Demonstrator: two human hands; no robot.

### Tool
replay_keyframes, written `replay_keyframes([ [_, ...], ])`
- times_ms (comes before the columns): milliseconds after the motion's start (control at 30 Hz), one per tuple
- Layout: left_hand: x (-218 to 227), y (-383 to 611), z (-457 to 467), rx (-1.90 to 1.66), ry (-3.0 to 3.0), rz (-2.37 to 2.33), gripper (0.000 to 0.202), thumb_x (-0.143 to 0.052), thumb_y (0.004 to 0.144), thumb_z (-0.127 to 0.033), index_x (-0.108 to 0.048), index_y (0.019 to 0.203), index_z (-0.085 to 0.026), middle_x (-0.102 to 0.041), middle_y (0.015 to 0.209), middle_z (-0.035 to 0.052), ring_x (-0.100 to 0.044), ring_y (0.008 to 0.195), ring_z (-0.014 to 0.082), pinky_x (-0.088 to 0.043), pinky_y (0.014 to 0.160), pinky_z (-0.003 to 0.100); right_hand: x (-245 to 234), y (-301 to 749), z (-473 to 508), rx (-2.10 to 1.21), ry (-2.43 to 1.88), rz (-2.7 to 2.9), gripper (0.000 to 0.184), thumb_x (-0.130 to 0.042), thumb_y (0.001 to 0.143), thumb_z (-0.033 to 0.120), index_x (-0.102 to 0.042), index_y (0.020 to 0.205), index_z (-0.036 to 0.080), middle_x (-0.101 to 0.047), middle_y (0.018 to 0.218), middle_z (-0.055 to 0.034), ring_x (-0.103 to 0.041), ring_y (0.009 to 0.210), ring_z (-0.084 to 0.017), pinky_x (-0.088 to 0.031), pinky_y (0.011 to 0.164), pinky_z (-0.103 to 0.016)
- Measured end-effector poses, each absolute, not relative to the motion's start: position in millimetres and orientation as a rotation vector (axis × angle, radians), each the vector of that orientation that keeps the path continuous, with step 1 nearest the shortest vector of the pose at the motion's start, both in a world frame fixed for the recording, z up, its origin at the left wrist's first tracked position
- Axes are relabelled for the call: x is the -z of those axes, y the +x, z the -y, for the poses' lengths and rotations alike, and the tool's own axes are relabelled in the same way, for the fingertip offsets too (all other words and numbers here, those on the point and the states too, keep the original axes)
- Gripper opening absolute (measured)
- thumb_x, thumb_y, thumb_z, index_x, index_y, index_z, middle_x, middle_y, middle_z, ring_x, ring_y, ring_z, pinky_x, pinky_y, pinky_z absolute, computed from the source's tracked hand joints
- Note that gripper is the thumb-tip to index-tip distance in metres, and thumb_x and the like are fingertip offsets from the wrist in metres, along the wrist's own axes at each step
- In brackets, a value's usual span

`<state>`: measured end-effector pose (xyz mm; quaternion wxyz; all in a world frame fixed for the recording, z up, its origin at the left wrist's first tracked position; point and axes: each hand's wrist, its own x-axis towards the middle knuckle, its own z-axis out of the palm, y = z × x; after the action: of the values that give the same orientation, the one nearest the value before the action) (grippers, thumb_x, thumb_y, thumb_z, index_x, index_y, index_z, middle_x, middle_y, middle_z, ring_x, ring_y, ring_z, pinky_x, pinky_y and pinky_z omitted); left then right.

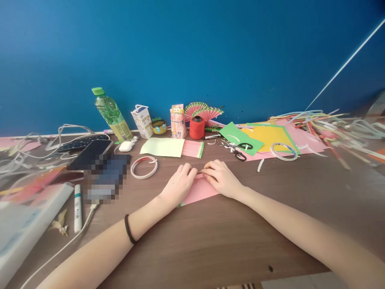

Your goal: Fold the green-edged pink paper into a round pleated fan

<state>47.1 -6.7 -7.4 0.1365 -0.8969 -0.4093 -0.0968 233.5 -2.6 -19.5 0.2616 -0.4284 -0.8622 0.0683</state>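
A pink sheet of paper (201, 189) with a bit of green at its near left corner lies on the table between my hands. My left hand (179, 182) grips its far edge from the left, fingers pressed together. From the right, my right hand (221, 178) pinches the same far edge, its fingertips close to the left ones. The fingers cover that edge, so any fold there is hidden. Just beyond lie a pleated pink paper strip (192, 149) with a green border and a pale green sheet (162, 147) partly over it.
Scissors (240, 155) rest by green paper (240, 138) and yellow paper (266, 138) at the right. Tape rolls (144, 176) lie either side. Along the wall stand a bottle (112, 116), a carton (142, 121), red thread (197, 128) and paper fans (207, 113). Phones, cables and a marker (78, 208) occupy the left.
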Motion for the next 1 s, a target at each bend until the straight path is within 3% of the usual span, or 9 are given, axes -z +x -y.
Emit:
replay_keyframes([
  [167, 1.0, 45.1, 2.5, 0.377, -2.784, 1.229, 0.031, -0.031, 0.093, -0.029, -0.057, 0.095, -0.012, -0.057, 0.089, 0.0073, -0.051, 0.082, 0.0179, -0.043, 0.079, 0.032, 21.0, 233.8, 1.6, -0.149, -1.146, 2.331, 0.026, -0.042, 0.09, 0.022, -0.065, 0.102, 0.02, -0.06, 0.089, -0.0061, -0.046, 0.088, -0.018, -0.034, 0.075, -0.031],
  [333, -10.1, 38.0, -5.0, 0.29, -2.971, 1.342, 0.03, -0.032, 0.09, -0.015, -0.061, 0.096, -0.014, -0.059, 0.085, 0.0065, -0.054, 0.082, 0.0168, -0.044, 0.078, 0.029, 22.2, 232.9, 0.8, -0.1, -1.158, 2.3, 0.025, -0.042, 0.091, 0.023, -0.065, 0.089, 0.016, -0.057, 0.084, -0.0055, -0.047, 0.082, -0.016, -0.035, 0.072, -0.029],
  [567, -33.5, 20.0, -14.9, 0.049, -2.995, 1.422, 0.022, -0.039, 0.084, -0.016, -0.06, 0.088, -0.019, -0.064, 0.087, 0.003, -0.059, 0.077, 0.0159, -0.041, 0.065, 0.025, 21.4, 237.7, -5.6, 0.067, -1.157, 2.296, 0.026, -0.044, 0.09, 0.029, -0.064, 0.079, 0.017, -0.061, 0.077, -0.0028, -0.051, 0.073, -0.014, -0.035, 0.068, -0.027],
  [733, -46.7, 13.1, -19.2, -0.063, -2.879, 1.454, 0.016, -0.043, 0.083, -0.021, -0.058, 0.079, -0.02, -0.063, 0.079, 0.0011, -0.057, 0.071, 0.0163, -0.035, 0.056, 0.024, 19.2, 240.3, -5.8, 0.223, -1.147, 2.31, 0.031, -0.039, 0.092, 0.031, -0.066, 0.084, 0.018, -0.062, 0.074, -0.0021, -0.053, 0.068, -0.012, -0.036, 0.063, -0.025],
  [1000, -54.9, 9.9, -18.0, 0.209, -2.573, 1.2, 0.024, -0.036, 0.088, -0.021, -0.056, 0.077, -0.018, -0.055, 0.076, 0.0044, -0.05, 0.07, 0.0164, -0.031, 0.054, 0.026, 11.0, 247.7, -10.5, 0.305, -1.104, 2.124, 0.029, -0.037, 0.092, 0.025, -0.066, 0.092, 0.018, -0.064, 0.088, -0.0078, -0.054, 0.076, -0.015, -0.041, 0.069, -0.028],
])
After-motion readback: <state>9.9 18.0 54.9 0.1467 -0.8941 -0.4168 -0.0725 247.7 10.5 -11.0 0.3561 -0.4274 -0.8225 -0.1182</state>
